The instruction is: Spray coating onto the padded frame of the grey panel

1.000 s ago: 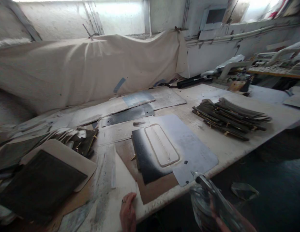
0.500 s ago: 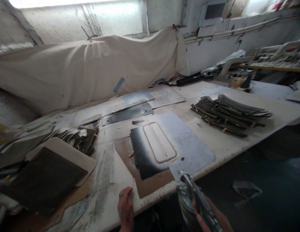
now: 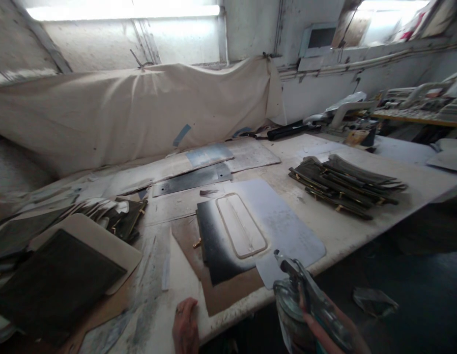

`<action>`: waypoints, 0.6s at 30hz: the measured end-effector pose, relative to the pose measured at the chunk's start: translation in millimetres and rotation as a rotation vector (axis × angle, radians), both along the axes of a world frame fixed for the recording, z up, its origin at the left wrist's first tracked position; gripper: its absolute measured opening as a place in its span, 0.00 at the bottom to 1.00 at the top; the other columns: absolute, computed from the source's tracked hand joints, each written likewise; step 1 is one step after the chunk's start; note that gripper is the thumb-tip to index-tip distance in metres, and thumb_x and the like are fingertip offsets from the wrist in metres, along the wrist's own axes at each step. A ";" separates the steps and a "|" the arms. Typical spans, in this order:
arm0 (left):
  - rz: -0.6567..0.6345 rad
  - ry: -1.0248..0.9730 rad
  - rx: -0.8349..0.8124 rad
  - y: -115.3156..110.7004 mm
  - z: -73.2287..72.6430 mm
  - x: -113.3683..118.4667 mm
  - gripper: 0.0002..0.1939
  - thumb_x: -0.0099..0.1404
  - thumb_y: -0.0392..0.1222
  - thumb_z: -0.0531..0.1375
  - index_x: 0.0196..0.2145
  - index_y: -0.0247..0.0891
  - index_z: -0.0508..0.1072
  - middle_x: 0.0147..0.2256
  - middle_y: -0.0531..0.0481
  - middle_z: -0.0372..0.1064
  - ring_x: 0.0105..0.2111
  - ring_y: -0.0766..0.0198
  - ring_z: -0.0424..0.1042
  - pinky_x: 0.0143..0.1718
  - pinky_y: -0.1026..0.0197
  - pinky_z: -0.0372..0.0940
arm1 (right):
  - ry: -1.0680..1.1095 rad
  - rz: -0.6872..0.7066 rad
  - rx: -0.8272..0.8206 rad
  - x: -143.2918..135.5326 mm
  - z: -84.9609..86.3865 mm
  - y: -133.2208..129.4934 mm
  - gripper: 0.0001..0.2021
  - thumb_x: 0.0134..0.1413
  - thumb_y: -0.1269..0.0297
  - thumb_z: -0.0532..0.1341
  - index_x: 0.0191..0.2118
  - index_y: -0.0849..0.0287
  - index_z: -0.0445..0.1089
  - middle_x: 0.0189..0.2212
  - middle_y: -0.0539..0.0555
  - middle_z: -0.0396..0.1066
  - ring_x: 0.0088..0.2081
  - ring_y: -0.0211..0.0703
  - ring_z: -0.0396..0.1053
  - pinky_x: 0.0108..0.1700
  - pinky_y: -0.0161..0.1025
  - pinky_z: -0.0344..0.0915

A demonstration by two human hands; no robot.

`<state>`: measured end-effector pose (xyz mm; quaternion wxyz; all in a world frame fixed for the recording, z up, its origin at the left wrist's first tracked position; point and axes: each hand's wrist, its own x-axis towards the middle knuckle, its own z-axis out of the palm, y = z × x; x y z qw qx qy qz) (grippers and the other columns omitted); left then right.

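Note:
In my right hand (image 3: 320, 319) is a metal spray gun (image 3: 305, 285) with a cup below it; the fingers wrap its handle, and its nozzle is over the front edge of a pale grey sheet (image 3: 295, 231). This sheet lies beside a dark panel (image 3: 219, 246), which has a frame-shaped opening (image 3: 241, 226) with a pale, whitish area inside and around it. A brown board (image 3: 228, 292) lies under the panel. My left hand (image 3: 186, 327) rests on the table's front edge, left of the board, its fingers curled together and no object visible in them.
Dark flat pieces with brass-coloured fittings are stacked (image 3: 346, 184) at right. More dark panels (image 3: 62, 275) and light pieces pile up at left. A beige cloth (image 3: 158, 108) hangs behind the table. A crumpled clear bag (image 3: 376, 301) lies on the floor at right.
The view has tilted up a little, so the table sits lower. The spray gun has turned slightly, its nozzle now over the grey sheet's edge. My left hand stays at the table edge.

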<state>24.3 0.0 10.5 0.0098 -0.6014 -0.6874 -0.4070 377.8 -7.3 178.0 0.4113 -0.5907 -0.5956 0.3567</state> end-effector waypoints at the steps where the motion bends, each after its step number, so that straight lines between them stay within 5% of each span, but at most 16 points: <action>1: -0.007 0.000 -0.013 -0.7 1.0 0.4 0.14 0.57 0.35 0.47 0.30 0.40 0.72 0.29 0.50 0.72 0.32 0.63 0.72 0.34 0.61 0.69 | -0.011 0.006 0.002 0.9 -0.2 1.0 0.15 0.45 0.56 0.61 0.40 0.55 0.72 0.36 0.53 0.76 0.40 0.48 0.73 0.41 0.32 0.69; 8: 0.001 0.024 -0.010 -2.4 5.5 3.0 0.14 0.59 0.34 0.47 0.30 0.40 0.71 0.29 0.50 0.71 0.32 0.65 0.71 0.34 0.63 0.68 | -0.120 0.169 -0.020 -8.4 -8.8 3.8 0.20 0.52 0.57 0.56 0.48 0.61 0.66 0.41 0.58 0.74 0.44 0.46 0.71 0.45 0.30 0.66; 18: 0.013 0.006 -0.040 0.5 -1.4 -1.5 0.14 0.59 0.35 0.46 0.31 0.40 0.72 0.30 0.49 0.72 0.33 0.64 0.71 0.36 0.62 0.68 | -0.093 0.160 -0.029 -24.9 -21.4 9.1 0.18 0.51 0.60 0.57 0.48 0.59 0.68 0.41 0.58 0.74 0.43 0.46 0.72 0.44 0.30 0.66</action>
